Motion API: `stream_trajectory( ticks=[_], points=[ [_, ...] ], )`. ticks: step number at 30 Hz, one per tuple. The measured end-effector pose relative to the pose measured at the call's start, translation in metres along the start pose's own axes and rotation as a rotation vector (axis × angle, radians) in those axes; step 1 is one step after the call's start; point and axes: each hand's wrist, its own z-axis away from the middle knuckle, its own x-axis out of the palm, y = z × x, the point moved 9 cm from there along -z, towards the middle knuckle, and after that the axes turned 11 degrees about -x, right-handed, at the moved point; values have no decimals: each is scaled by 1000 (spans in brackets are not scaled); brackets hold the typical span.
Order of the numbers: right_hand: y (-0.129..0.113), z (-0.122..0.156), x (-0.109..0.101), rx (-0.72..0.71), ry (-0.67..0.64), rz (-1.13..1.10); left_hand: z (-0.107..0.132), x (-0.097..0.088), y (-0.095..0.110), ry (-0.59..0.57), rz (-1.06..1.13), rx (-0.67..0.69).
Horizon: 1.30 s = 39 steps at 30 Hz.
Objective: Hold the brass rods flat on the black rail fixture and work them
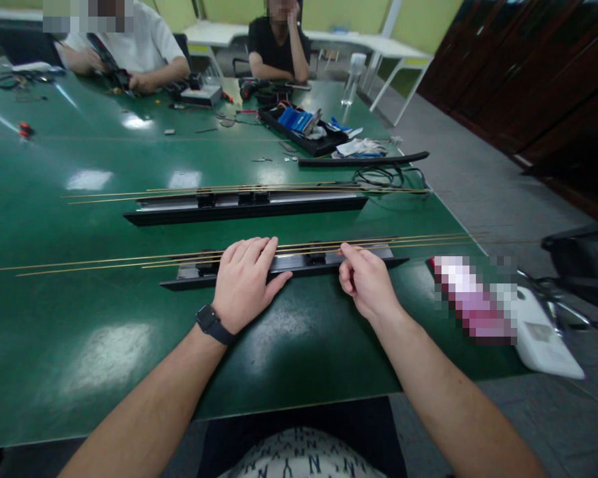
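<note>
My left hand, with a black watch on the wrist, lies flat across the near black and silver rail. Its fingers reach over several thin brass-coloured rods, and its thumb points right along the rail's front edge. Farther right, my right hand is closed, with thumb and index finger pinched at the rods near the rail's right end. Exactly how many rods are in the pinch is hidden. A black block sits on the rail between my hands.
Beyond lies a second rail with rods on top. Behind it are a black cable, a black strip and a black tray of blue items. A white object lies at the right edge. Two people sit across the green table.
</note>
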Motion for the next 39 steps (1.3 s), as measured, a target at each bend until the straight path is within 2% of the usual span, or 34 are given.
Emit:
stream_trajectory(
  ticks=[13, 26, 39],
  points=[
    [0, 1, 3, 28, 1, -21, 1, 1, -2, -5, 22, -11],
    [-1, 1, 0, -3, 39, -25, 0, 0, -1, -11, 19, -10],
    [1, 0, -2, -6, 21, -14, 0, 1, -1, -8, 31, -10]
  ],
)
